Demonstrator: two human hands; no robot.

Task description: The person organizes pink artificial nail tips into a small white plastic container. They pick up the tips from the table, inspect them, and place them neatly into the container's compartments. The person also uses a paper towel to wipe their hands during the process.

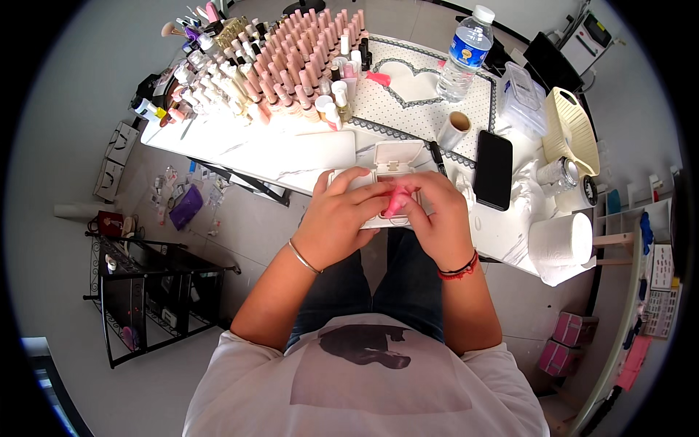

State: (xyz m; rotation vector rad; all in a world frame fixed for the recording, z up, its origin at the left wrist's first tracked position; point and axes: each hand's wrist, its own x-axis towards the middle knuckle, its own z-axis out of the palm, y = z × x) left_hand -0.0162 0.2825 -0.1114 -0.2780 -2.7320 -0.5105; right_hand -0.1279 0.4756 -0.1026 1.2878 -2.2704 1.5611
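Observation:
At the table's front edge, a small white compartment case (371,223) is held with one lid (397,152) raised. My left hand (339,214) lies across the case, its thumb under the near edge and its fingertips reaching the middle. A crumpled pink piece (397,201), soft-looking and of unclear material, is over an open compartment. My right hand (443,210) pinches this piece between thumb and fingers. The left index and middle fingertips come up against it too. My fingers hide much of the case's inside.
Many nail polish bottles (295,74) crowd the table's back left. A water bottle (466,54), cardboard-cored roll (454,131), black marker (437,158) and smartphone (493,170) are beyond my right hand. Farther right are a paper towel roll (560,238) and cream basket (572,134).

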